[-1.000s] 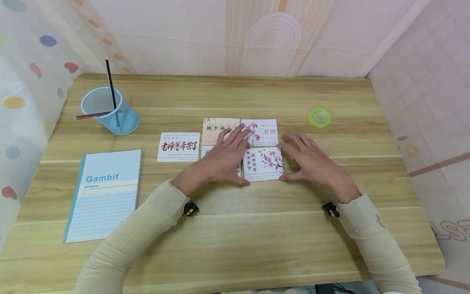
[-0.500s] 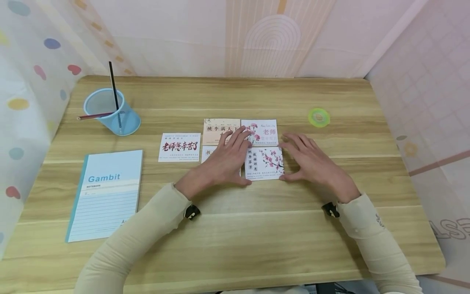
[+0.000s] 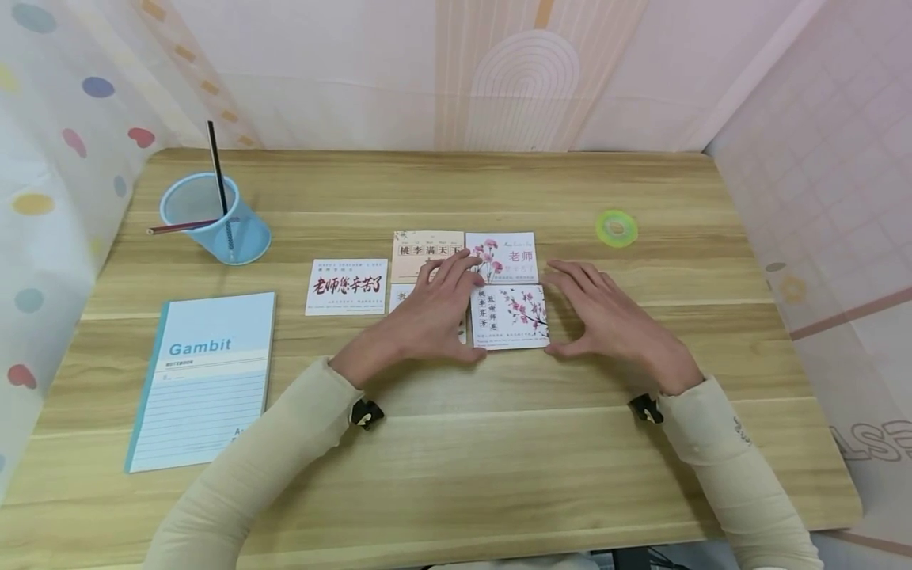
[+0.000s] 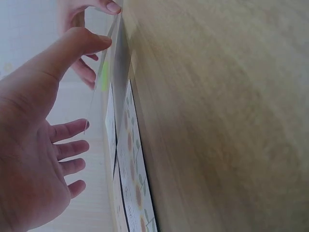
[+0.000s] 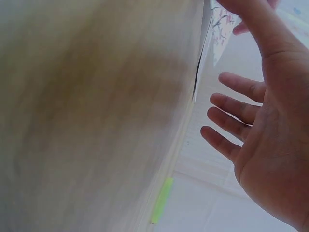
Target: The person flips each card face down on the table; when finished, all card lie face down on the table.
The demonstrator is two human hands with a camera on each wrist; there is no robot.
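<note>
The blossom card (image 3: 511, 317) lies flat near the middle of the wooden table (image 3: 499, 475), as the lower right card of a small block of cards. Its left edge meets the thumb of the left hand (image 3: 427, 313), and its right edge meets the thumb and fingertips of the right hand (image 3: 606, 317). Both hands are spread, with fingers nearly straight and relaxed, and they frame the card from two sides without gripping it. The left hand lies over another card (image 3: 400, 297), which is mostly hidden under it, and its fingertips reach the peach card (image 3: 426, 247) above. Directly above the blossom card, touching its upper edge, is the pink flower card (image 3: 509, 255). A little to the left of the block, apart from it, lies a white card with red brush writing (image 3: 347, 286). Further left there is a blue notebook (image 3: 203, 378) with the word Gambit on its cover. Behind it stands a blue mesh cup (image 3: 214, 215) holding a black pencil (image 3: 216, 170) upright, and a red pencil (image 3: 178, 227) lies across its rim. Well to the right, near the far edge, lies a green tape ring (image 3: 617, 228). In the wrist views the open palms are seen close to the table edge, with blurred card edges.
</note>
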